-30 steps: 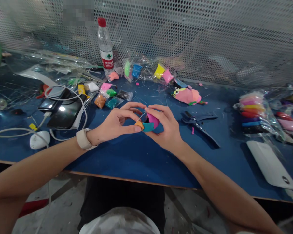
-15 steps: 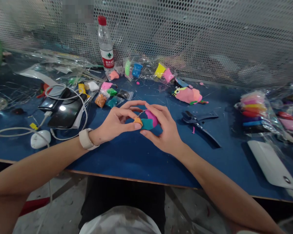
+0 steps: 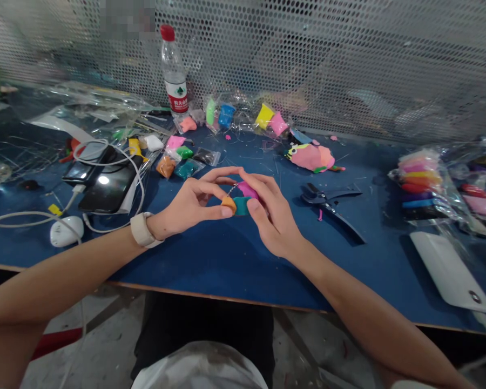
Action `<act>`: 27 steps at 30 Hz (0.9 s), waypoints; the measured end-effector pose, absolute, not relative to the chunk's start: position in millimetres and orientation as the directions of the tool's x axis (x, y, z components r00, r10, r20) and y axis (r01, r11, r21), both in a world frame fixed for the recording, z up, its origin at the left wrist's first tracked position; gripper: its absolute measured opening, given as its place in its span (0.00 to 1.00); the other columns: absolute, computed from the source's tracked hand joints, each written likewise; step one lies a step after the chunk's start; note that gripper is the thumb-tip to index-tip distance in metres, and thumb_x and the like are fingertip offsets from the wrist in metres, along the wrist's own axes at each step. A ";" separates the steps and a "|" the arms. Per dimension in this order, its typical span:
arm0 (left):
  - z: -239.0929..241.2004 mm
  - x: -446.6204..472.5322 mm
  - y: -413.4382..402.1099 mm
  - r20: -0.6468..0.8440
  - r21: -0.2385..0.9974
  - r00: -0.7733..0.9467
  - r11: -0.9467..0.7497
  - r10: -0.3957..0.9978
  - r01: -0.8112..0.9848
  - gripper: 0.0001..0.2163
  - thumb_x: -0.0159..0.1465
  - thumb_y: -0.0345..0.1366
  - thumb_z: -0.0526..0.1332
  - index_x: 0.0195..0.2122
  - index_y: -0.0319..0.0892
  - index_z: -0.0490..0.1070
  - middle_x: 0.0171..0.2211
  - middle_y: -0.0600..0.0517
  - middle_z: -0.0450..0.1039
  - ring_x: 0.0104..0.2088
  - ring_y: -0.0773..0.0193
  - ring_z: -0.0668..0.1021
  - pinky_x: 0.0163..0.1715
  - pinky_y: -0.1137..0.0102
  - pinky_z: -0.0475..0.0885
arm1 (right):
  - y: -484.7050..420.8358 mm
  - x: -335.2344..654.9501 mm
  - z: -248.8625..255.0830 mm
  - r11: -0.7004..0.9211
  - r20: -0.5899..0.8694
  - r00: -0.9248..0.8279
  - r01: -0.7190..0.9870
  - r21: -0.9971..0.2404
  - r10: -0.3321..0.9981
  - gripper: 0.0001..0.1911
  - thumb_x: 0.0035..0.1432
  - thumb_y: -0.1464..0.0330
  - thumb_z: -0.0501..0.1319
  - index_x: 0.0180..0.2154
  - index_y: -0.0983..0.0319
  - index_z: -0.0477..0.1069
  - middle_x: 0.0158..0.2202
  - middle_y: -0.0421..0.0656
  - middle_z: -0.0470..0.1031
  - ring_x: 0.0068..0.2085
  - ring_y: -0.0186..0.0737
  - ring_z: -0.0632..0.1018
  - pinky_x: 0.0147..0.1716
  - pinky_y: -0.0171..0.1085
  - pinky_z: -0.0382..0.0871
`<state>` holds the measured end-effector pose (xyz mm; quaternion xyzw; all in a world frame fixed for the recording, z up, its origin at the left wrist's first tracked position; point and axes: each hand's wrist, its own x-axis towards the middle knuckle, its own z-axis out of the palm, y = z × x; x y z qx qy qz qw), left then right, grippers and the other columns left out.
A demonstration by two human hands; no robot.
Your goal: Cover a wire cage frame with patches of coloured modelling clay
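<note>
Between my two hands, above the blue table, is a small modelling clay figure point(image 3: 240, 206) with orange, teal and magenta parts. My left hand point(image 3: 200, 200) pinches its orange end between thumb and fingers. A thin twisted or beaded strand point(image 3: 232, 188) runs up from that end near my left fingers. My right hand point(image 3: 273, 210) is wrapped around the magenta and teal side, its thumb lying on the teal part. The right fingers hide much of the magenta clay. The fingertips of both hands meet above the figure.
Right of my hands lie dark pliers point(image 3: 332, 205), with a pink clay fish point(image 3: 311, 157) behind them. Clay packets point(image 3: 187, 168), a water bottle point(image 3: 175, 81) and a phone point(image 3: 105, 189) with cables are to the left and back. A white power bank point(image 3: 449, 270) sits at right.
My right thumb has moved up from beneath the figure onto its teal part. More of the magenta clay is now covered. My left hand keeps its pinch.
</note>
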<state>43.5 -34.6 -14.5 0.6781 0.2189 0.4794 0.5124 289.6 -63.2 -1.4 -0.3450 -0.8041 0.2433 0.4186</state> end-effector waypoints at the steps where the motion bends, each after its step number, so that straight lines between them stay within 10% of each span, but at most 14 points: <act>1: -16.1 43.5 -34.1 0.422 0.907 0.447 -0.375 0.789 -0.194 0.08 0.61 0.41 0.85 0.38 0.53 0.90 0.74 0.49 0.74 0.69 0.45 0.81 0.73 0.46 0.77 | -64.2 288.9 -0.6 0.616 0.481 -0.398 0.364 -0.699 0.781 0.28 0.85 0.50 0.52 0.78 0.43 0.67 0.68 0.51 0.74 0.70 0.55 0.76 0.72 0.63 0.75; 27: -19.7 52.1 -46.9 0.423 0.896 0.337 -0.444 0.841 -0.016 0.12 0.63 0.46 0.83 0.38 0.46 0.87 0.69 0.43 0.76 0.61 0.49 0.84 0.67 0.50 0.81 | -67.7 278.4 -7.6 0.482 0.380 -0.335 0.310 -0.820 0.862 0.30 0.78 0.44 0.63 0.71 0.50 0.73 0.67 0.52 0.77 0.66 0.55 0.79 0.68 0.61 0.78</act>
